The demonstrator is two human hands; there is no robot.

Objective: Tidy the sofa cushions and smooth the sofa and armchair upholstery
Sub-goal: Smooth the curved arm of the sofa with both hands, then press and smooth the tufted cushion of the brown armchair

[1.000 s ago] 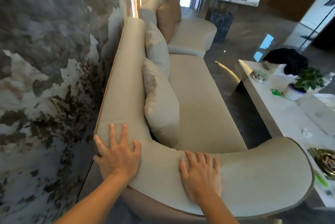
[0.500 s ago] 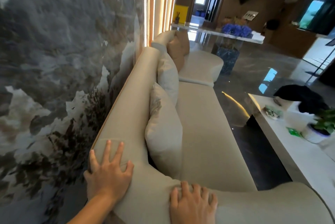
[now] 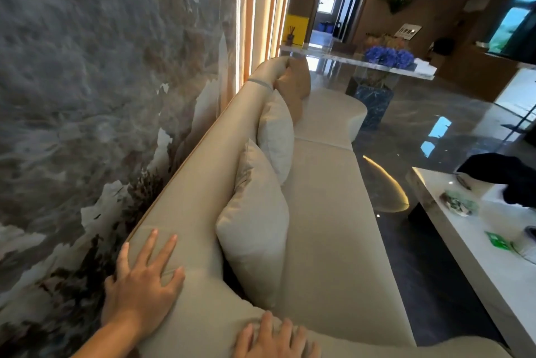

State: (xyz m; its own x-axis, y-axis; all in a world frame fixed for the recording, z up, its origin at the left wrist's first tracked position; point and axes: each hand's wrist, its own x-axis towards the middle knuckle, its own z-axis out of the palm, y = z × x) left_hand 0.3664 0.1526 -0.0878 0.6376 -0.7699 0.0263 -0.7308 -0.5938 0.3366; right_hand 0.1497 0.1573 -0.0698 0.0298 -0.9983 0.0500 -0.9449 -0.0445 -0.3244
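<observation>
A long beige sofa (image 3: 324, 212) runs away from me along the marble wall. My left hand (image 3: 142, 285) lies flat, fingers spread, on the near corner of its backrest top. My right hand (image 3: 275, 340) rests flat on the curved near armrest, partly cut off by the bottom edge. Two pale cushions lean against the backrest: a near cushion (image 3: 255, 227) and a second cushion (image 3: 275, 131) behind it. A tan cushion (image 3: 294, 91) stands at the far end. Neither hand holds anything.
A white low table (image 3: 478, 241) stands to the right with a dark cloth (image 3: 504, 175), a small dish and green items on it. Glossy dark floor lies between sofa and table. A marble counter with blue flowers (image 3: 388, 57) stands beyond the sofa.
The view has tilted upward and both hands now sit lower in the frame. My hands stay flat on the backrest corner and armrest, the right one slipping toward the bottom edge.
</observation>
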